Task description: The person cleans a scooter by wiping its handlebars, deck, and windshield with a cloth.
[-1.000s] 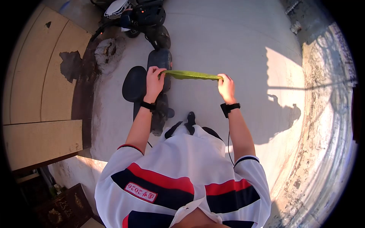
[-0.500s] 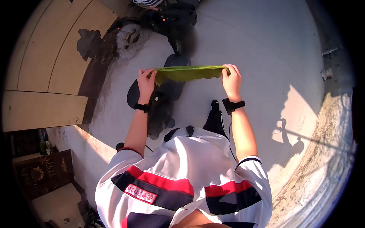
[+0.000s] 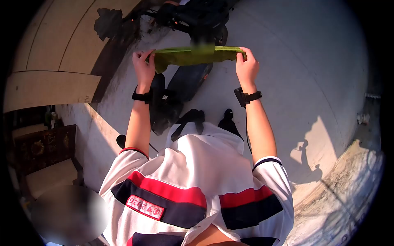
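A green cloth (image 3: 184, 56) is stretched between my two hands, its top edge nearly straight and its lower edge hanging loose. My left hand (image 3: 144, 69) pinches the cloth's left end between thumb and fingers. At the right end, my right hand (image 3: 247, 69) grips the corner the same way. Both arms reach forward, with a black band round each wrist. Behind and below the cloth, a black scooter (image 3: 186, 84) is partly hidden by it and by my left arm.
Tan panels (image 3: 49, 88) stand at the left, above a dark carved wooden piece (image 3: 45, 147). A pale floor (image 3: 287, 61) stretches to the right, with shadows on it. A rough wall edge (image 3: 328, 201) runs along the lower right. A blurred round patch covers the lower left.
Both hands and the cloth have moved up in the view, and my left hand is farther left. The cloth looks more widely spread. The surroundings have shifted as the view turned.
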The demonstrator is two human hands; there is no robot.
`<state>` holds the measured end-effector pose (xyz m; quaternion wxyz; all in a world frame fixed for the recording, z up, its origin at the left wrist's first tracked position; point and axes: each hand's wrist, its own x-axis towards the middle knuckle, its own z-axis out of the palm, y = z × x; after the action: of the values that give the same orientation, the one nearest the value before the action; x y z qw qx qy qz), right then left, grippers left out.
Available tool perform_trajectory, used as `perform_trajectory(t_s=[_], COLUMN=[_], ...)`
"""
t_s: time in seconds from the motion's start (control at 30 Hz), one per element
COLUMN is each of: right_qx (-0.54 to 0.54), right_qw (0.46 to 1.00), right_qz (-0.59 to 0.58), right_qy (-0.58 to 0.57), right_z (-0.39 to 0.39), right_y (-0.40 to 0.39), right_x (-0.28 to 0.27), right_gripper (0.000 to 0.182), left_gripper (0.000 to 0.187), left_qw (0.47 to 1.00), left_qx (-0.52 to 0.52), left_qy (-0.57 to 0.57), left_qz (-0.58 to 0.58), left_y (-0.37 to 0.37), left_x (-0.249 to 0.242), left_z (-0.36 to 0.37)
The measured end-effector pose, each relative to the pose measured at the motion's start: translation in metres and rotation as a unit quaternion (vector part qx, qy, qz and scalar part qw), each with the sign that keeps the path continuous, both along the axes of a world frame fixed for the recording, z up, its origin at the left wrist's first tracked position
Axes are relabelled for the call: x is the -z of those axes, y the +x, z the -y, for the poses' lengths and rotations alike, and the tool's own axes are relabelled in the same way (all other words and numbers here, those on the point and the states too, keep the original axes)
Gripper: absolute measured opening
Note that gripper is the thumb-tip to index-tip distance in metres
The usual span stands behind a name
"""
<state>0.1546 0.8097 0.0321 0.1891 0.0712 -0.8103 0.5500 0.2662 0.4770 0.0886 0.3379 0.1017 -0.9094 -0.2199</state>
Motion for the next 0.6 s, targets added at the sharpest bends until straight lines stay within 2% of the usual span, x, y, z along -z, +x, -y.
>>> perform_trajectory(t_s=[0.03, 0.13, 0.17, 0.27, 0.37, 0.6], right_qx=[-0.003, -0.061, -0.058, -0.046, -0.065, -0.068], right_qw=[0.999, 0.992, 0.993, 0.994, 0.991, 0.981], right_qz=[0.035, 0.037, 0.018, -0.047, -0.102, -0.178], right_qy=[-0.011, -0.103, -0.102, -0.088, -0.058, 0.03], right_z=[0.005, 0.016, 0.021, 0.04, 0.061, 0.109], right_y=[-0.002, -0.009, -0.011, -0.018, -0.024, -0.049], right_x=[-0.003, -0.011, -0.011, -0.011, -0.016, -0.025], right_gripper=[0.014, 0.018, 0.019, 0.022, 0.026, 0.029], left_gripper=[0.015, 0.016, 0.016, 0.017, 0.019, 0.023], left_qw=[1.0, 0.999, 0.998, 0.999, 0.99, 0.974], left_qx=[-0.001, -0.016, -0.021, 0.025, 0.077, 0.161], left_qy=[-0.016, -0.041, -0.045, 0.042, 0.116, 0.151], left_qz=[-0.001, 0.016, 0.024, -0.001, -0.003, -0.045], left_y=[-0.003, -0.016, -0.022, -0.041, -0.055, -0.104], left_x=[0.0, 0.01, 0.015, 0.019, 0.004, 0.014], left_z=[0.001, 0.005, 0.008, 0.01, -0.002, 0.017])
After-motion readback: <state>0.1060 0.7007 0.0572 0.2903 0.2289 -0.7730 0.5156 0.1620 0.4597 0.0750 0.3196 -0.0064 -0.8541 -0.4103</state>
